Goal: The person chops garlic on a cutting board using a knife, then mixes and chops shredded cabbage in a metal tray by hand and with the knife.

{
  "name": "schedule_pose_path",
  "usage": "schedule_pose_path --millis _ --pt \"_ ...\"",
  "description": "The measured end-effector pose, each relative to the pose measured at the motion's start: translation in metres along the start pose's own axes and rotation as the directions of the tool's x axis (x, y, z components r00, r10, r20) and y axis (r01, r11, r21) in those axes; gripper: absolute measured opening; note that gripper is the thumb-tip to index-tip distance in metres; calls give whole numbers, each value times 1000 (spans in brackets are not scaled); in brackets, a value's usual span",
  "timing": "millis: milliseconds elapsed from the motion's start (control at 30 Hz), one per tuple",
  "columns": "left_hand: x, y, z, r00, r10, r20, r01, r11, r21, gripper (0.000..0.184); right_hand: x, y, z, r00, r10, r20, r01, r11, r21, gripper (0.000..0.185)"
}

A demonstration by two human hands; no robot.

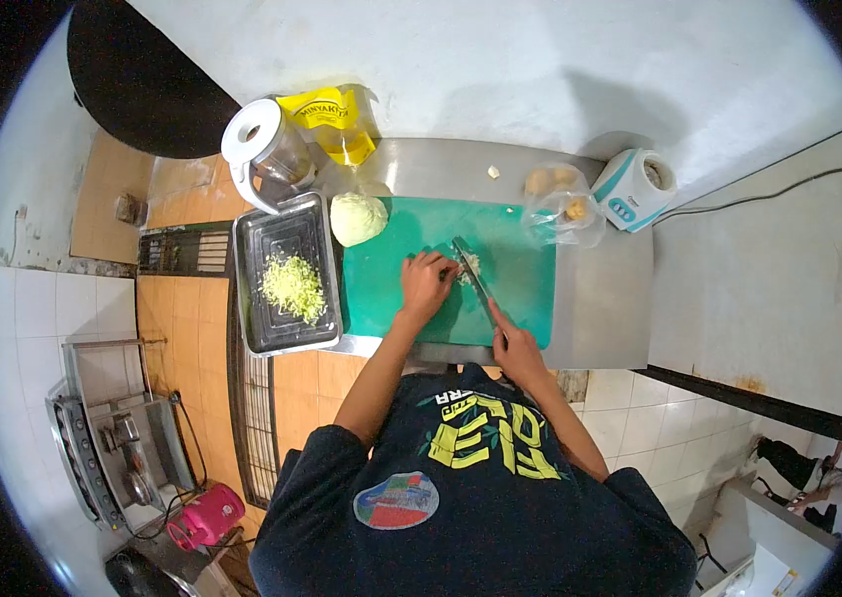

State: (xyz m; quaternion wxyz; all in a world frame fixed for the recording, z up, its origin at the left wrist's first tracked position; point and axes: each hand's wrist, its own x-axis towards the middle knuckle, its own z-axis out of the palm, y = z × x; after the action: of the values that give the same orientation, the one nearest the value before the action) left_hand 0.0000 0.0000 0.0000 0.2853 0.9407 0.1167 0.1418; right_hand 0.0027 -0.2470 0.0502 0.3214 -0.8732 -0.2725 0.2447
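Note:
My right hand [517,348] is wrapped round the handle of a knife [473,270], its blade slanting up and left over the green cutting board [381,289]. Just left of the blade, my left hand [427,285] has its fingers curled down on the board; what is under the fingertips is mostly hidden. Small pale chopped bits [471,264] lie along both sides of the blade, too small to name. At the board's upper left corner sits a pale green cabbage [357,219]. Left of the board, a metal tray [331,303] holds shredded cabbage [293,290].
Behind the tray stand a blender jug [277,159] and a yellow pouch [326,109]. A clear plastic bag [565,214] with brownish lumps and a blender base [632,189] are at the right. A pink gas cylinder [212,514] stands lower left. Another person [824,488] is far right.

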Motion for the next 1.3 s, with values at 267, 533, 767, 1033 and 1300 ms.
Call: schedule_pose_path --millis 267,533,767,1033,1300 --pt "0 -9 10 998 35 -60 -36 999 -11 6 14 2 15 999 0 -33 -2 997 -79 66" --pt "-1 -11 8 995 45 -88 -47 999 -24 5 20 -13 -7 994 -11 -105 22 995 102 67" --pt "-2 -7 7 995 31 -100 -35 998 -46 6 14 -13 -2 999 38 -10 -38 999 -12 69" --pt "0 -11 12 993 45 -109 -50 998 -42 6 15 -8 8 997 -8 -75 9 1000 9 65" --pt "4 -6 3 997 -2 -78 -4 997 -79 9 24 -13 -2 995 -13 -95 18 998 63 66"
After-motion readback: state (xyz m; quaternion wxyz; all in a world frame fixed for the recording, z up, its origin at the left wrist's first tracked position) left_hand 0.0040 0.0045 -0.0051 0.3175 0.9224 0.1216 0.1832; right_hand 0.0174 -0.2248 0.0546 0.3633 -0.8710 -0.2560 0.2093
